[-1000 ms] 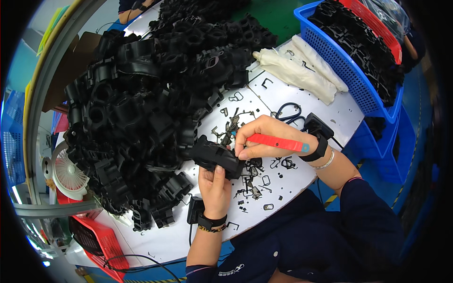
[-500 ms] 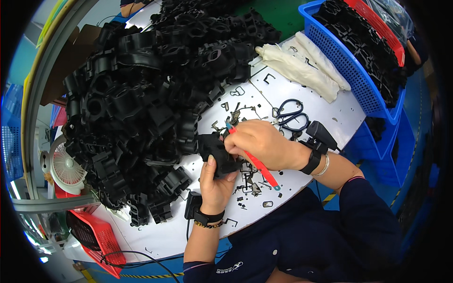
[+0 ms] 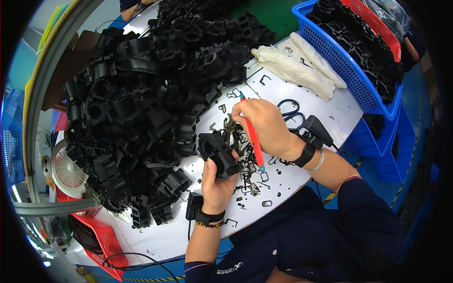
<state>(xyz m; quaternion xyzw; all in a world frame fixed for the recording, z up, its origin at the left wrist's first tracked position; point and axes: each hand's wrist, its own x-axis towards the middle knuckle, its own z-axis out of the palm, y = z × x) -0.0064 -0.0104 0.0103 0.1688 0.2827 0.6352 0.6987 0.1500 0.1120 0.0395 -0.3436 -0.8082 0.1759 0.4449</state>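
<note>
1. Left hand (image 3: pixel 218 188) clamped on a moulded part, right hand (image 3: pixel 266 127) closed round a slim tool, a worker leans over a white bench (image 3: pixel 160 236) strewn with offcuts.

2. Banked across the far left of the bench, a great heap (image 3: pixel 127 108) of black mouldings towers beside the work.

3. At the far right, a blue basket (image 3: pixel 332 61) carries a load of dark pieces, with a pale cloth (image 3: pixel 302 66) lying crumpled near it.

4. Between the heap and the right hand, the black part (image 3: pixel 219 153) sits tilted above the bench, thumb pressed on its near side, its hollow side partly in view.

5. Gripped by its middle, the red tool (image 3: pixel 254 141) points away from the worker, its far tip well apart from the part; whether that tip touches the bench is impossible to tell.

6. Judging by the pose, the step in hand is work on the moulding with the tool, caught with the two apart; a next stroke would call for a steady left hold and a careful tip.

7. Just beyond the part, small dark scraps (image 3: pixel 230 134) litter the white surface, the smallest mere specks.
</note>
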